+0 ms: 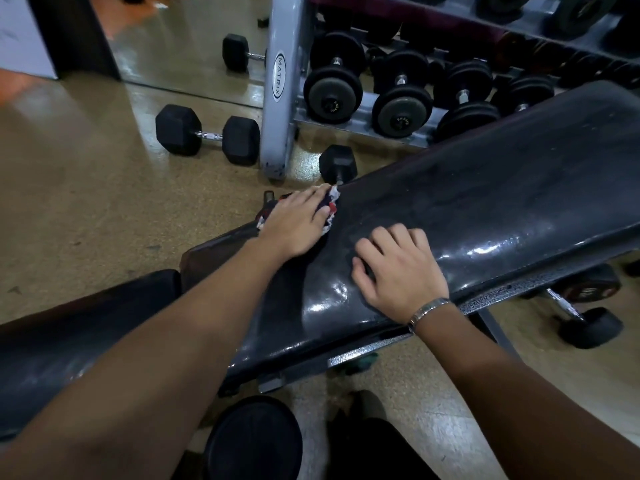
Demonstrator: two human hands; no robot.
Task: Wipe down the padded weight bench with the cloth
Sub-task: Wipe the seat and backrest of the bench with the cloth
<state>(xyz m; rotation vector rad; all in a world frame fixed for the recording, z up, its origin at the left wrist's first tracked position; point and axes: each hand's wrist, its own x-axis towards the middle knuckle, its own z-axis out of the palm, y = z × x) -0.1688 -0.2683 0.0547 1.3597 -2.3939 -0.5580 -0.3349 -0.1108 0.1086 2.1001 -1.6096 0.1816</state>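
The black padded bench back (485, 202) slopes up to the right, its surface glossy and wet-looking near the lower end. My left hand (294, 223) lies flat on a red, white and dark patterned cloth (332, 211) and presses it against the far edge of the pad near its lower end. The cloth shows only around my fingers and wrist. My right hand (398, 268) rests on the pad close to the near edge, fingers bent with the tips on the vinyl, holding nothing. A metal bracelet sits on that wrist. The seat pad (69, 334) lies at lower left.
A grey dumbbell rack (280, 84) with several black dumbbells stands just behind the bench. Hex dumbbells lie on the floor: one (207, 135) left of the rack, one (337, 164) at the bench's far edge, another (585, 313) under the bench at right. A round black pad (252, 441) sits below.
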